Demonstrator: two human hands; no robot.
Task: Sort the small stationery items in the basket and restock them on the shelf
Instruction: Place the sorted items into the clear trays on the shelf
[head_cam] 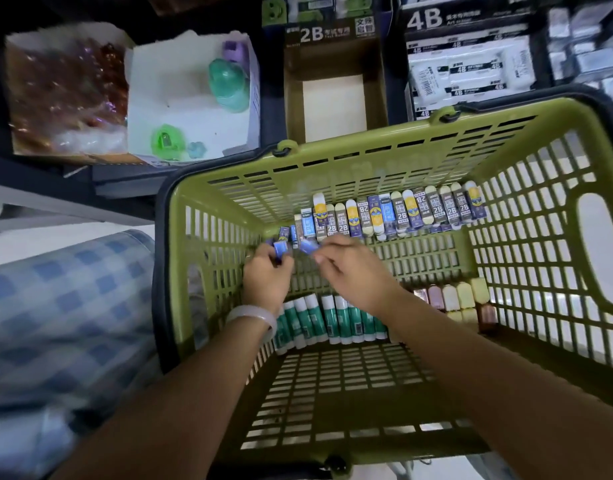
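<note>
Sorting: both hands work low inside the green basket (384, 161), at the left end of its far row of erasers.
Left hand (268, 275): fingers curled round a small blue-sleeved eraser (281, 249); a pale bangle (253, 315) sits on the wrist.
Right hand (355, 268): thumb and fingertips pinch a second blue eraser (308, 246), just beside the one in the left hand.
Far row (402, 211): erasers stand side by side against the basket's far wall, sleeves in blue, grey marked 2B, and yellow with purple; the row runs from near the hands out to the right corner.
Near row, left (327, 320): green-and-white sleeved erasers lie packed together under the wrists, partly hidden by the left forearm.
Near row, right (461, 297): pale cream and pinkish erasers are lined up towards the right wall, partly hidden by the right forearm.
Basket floor: bare slotted plastic shows between the far and near rows.
Shelf beyond the basket: a brown 2B display box (334, 95) shows only its white bottom; to its right a 4B box (467, 64) holds white-and-black packs.
Shelf, left: a white box (180, 109) holds a few green, teal and purple sharpeners; beside it lies a glittery brown packet (62, 91).
Left edge: blue checked fabric (66, 306) lies beside the basket.
</note>
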